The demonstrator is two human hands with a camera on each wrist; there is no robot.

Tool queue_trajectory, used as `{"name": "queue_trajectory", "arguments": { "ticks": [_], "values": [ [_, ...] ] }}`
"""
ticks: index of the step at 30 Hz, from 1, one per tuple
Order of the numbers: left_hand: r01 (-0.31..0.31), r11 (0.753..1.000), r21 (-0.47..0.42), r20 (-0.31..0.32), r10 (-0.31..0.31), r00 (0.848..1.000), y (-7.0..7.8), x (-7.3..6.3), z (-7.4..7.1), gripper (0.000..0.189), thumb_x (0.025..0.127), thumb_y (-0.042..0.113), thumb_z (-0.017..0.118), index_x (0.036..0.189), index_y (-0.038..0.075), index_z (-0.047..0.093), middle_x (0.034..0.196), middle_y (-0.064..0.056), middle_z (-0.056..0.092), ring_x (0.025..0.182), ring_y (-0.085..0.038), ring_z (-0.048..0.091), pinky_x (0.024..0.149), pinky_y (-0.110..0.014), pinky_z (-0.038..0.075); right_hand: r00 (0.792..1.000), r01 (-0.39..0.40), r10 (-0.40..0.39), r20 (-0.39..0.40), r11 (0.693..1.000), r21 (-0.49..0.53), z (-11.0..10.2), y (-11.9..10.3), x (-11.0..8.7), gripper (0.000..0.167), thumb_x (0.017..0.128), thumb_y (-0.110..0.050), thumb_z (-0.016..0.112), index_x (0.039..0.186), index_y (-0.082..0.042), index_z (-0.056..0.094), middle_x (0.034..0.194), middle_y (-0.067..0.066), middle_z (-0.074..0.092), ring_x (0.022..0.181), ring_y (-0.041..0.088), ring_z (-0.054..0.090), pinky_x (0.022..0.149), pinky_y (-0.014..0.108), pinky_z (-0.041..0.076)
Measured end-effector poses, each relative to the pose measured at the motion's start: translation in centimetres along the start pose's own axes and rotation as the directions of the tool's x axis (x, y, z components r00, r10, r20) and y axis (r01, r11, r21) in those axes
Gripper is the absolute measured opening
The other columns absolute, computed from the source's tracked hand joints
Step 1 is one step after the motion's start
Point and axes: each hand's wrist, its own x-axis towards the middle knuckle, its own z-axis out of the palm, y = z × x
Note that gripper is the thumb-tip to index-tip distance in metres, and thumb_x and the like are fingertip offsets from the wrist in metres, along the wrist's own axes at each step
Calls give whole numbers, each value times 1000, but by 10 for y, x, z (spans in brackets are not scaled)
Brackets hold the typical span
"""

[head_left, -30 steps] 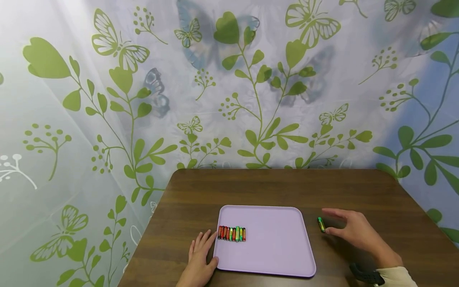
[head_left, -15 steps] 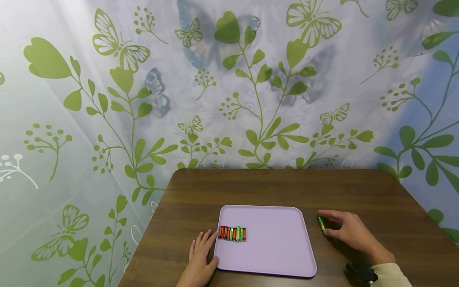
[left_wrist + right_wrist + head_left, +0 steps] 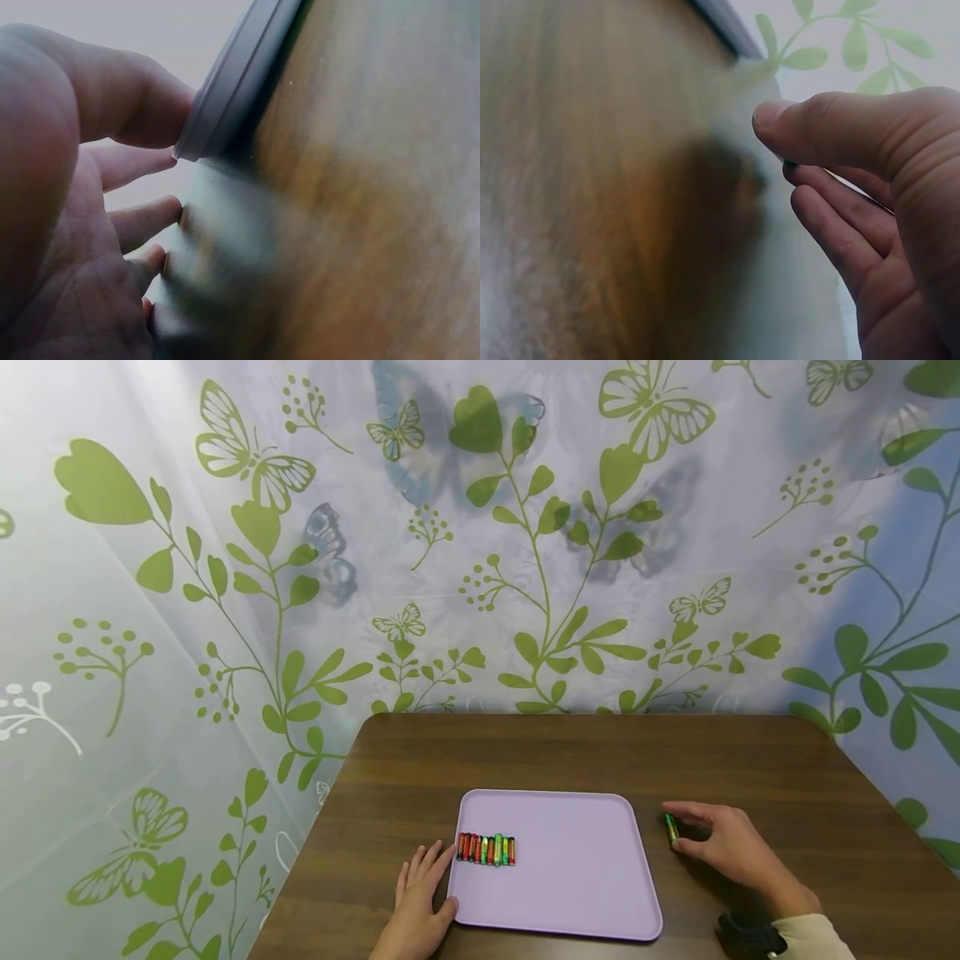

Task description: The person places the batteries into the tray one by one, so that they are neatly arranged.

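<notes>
A green-and-yellow battery (image 3: 671, 832) lies to the right of the tray in the head view. My right hand (image 3: 733, 845) pinches it end to end, index finger at the far end and thumb at the near end. In the right wrist view the thumb (image 3: 810, 131) hides nearly all of the battery. On the lilac tray (image 3: 573, 881), several red and green batteries (image 3: 486, 850) stand side by side in a row near the left rim. My left hand (image 3: 416, 902) rests at that rim, fingers spread and straight, its thumb (image 3: 139, 97) touching the tray edge in the left wrist view.
The dark brown wooden table (image 3: 570, 752) carries the tray at its front middle. Behind it hangs a pale curtain (image 3: 465, 568) printed with green leaves and butterflies. A black watch band (image 3: 752, 935) circles the right wrist beside a cream sleeve (image 3: 813, 937).
My right hand has moved slightly left, and its index finger and thumb have closed onto the single green battery. The left hand, the tray and the row of batteries have stayed put.
</notes>
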Motion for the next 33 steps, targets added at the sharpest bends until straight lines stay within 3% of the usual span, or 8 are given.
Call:
{"name": "queue_trajectory", "arguments": {
  "ticks": [7,12,20,26,33],
  "values": [
    [7,999,35,20,-8,1000,4,0,-3,73,90,3,71,160,5,52,172,-30,38,163,-60,13,125,-77,-5,999,28,-28,-37,1000,5,-3,-17,1,53,84,-21,95,133,-10,78,129,11,81,108,30,82,87,27,64],
    [14,999,36,27,-15,1000,3,0,-3,74,90,3,71,161,5,52,172,-30,37,163,-60,13,125,-77,-5,999,37,-35,-26,997,68,5,-34,0,53,85,-21,95,133,-9,78,130,11,80,110,34,81,88,31,66],
    [15,1000,23,35,-16,999,2,-1,-2,74,90,3,70,161,5,51,172,-31,36,163,-61,11,124,-78,-6,998,51,-47,-30,990,129,32,-60,6,52,83,-12,95,132,-7,78,129,11,80,110,33,81,91,40,67],
    [13,1000,28,34,-14,999,3,-1,-3,74,90,3,70,161,5,51,173,-30,36,163,-61,12,125,-78,-6,998,56,-53,-23,987,153,54,-79,15,50,83,-14,94,131,-10,80,130,8,81,112,32,81,96,50,65],
    [10,999,36,24,-11,1000,3,-1,-2,74,89,4,71,161,5,52,172,-29,37,163,-60,13,125,-77,-4,987,164,-160,-35,961,222,82,-104,30,51,83,-11,94,131,-8,79,129,7,81,111,32,81,99,47,64]
  ]
}}
